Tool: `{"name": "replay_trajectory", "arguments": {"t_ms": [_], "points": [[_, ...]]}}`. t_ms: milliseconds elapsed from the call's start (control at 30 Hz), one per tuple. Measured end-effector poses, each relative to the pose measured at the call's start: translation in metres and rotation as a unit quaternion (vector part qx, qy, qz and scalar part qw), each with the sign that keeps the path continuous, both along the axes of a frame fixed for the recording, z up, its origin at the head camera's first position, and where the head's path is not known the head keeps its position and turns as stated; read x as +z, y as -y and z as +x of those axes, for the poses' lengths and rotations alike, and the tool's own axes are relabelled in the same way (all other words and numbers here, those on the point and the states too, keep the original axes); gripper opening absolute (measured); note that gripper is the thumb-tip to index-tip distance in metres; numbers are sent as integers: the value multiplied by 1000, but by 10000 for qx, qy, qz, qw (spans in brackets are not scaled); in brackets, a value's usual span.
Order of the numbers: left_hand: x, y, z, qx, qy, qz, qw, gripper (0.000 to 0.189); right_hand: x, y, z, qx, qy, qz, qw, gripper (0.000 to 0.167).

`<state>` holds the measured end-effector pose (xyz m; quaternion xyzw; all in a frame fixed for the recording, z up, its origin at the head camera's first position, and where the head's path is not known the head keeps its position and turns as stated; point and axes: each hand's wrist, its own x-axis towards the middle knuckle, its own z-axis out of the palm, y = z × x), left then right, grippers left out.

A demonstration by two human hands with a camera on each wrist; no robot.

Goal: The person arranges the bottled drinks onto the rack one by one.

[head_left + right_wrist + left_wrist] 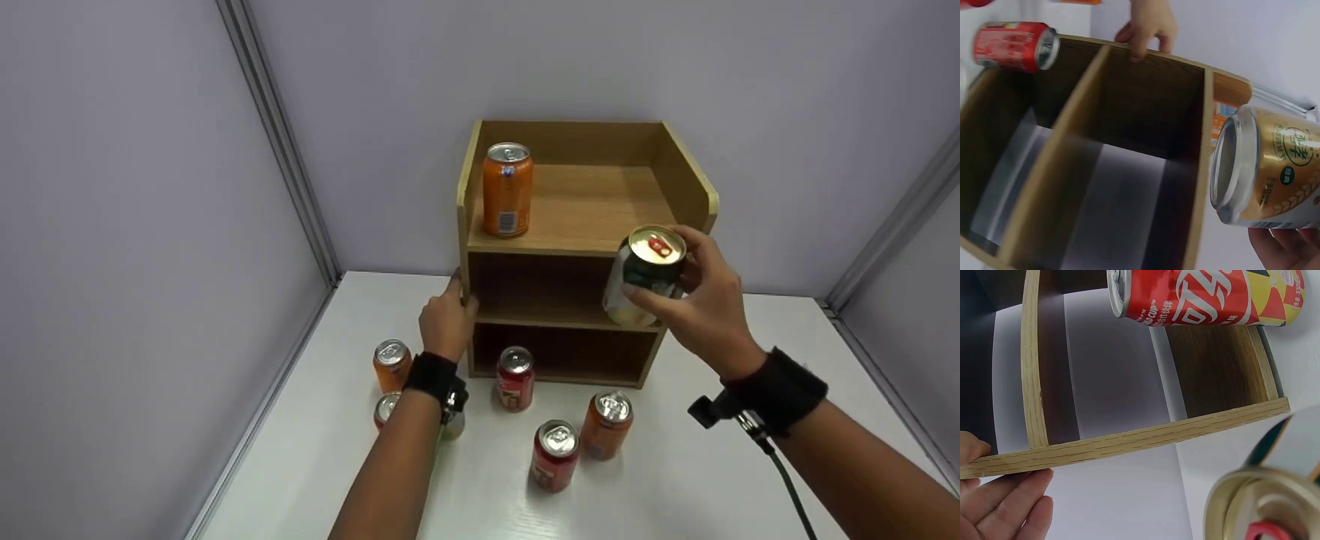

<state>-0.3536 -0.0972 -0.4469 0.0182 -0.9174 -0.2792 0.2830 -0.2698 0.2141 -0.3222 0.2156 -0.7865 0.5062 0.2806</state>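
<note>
My right hand [709, 300] holds a green-and-white drink can [643, 281] with a gold lid and red tab, tilted in front of the shelf's right side. In the right wrist view, the can [1283, 163] shows a gold label, and fingers [1283, 247] wrap its far side. My left hand [445, 324] grips the left side panel of the wooden shelf [600, 199]. In the left wrist view, thumb and fingers [1013, 503] lie on opposite sides of that panel's edge. An orange can [508, 191] stands upright on the top level, at the left.
A red can [515, 379] stands before the bottom level. Another red can [555, 456] and an orange can [606, 426] stand nearer. Left of the shelf are an orange can [392, 366] and more cans partly hidden by the left forearm. Walls [375, 135] enclose the white table [675, 487].
</note>
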Motion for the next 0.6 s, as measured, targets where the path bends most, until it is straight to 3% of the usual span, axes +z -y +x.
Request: {"name": "replay_trajectory", "arguments": {"t_ms": [167,400,600], "points": [[-2,-3,0,-47,-65,57,10000,26,26,11,-19,13,-120,146,9998,80],[-2,-6,-2,18,-71,46,10000,35,56,25,-46,16,512,92,9986,79],[-1,-8,-2,-11,45,113,9999,40,67,38,-66,-78,864,6,9962,79]]}}
